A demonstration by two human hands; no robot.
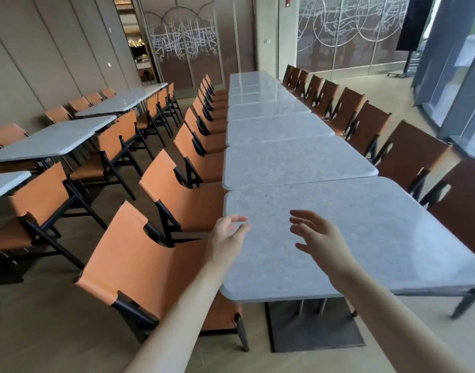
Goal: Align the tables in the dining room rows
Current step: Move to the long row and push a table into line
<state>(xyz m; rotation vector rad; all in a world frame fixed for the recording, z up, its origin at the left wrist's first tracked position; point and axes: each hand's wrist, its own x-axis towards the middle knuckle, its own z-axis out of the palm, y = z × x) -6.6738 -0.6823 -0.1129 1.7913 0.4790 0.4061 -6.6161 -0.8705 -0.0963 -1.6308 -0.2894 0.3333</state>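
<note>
A long row of grey marble-topped tables runs away from me down the middle of the room. The nearest table (365, 238) sits right before me, butted against the second table (292, 160), and its top juts further right than the second's. My left hand (228, 232) hovers at the nearest table's left edge, fingers relaxed, holding nothing. My right hand (317, 235) hangs over the tabletop with its fingers spread. Whether either hand touches the top is unclear.
Orange sling chairs (139, 262) with black frames line the left side of the row, tight against it. Brown-looking chairs (408, 160) line the right side. A second table row (56, 138) stands at the left wall. A black pedestal base (311, 327) sits under the nearest table.
</note>
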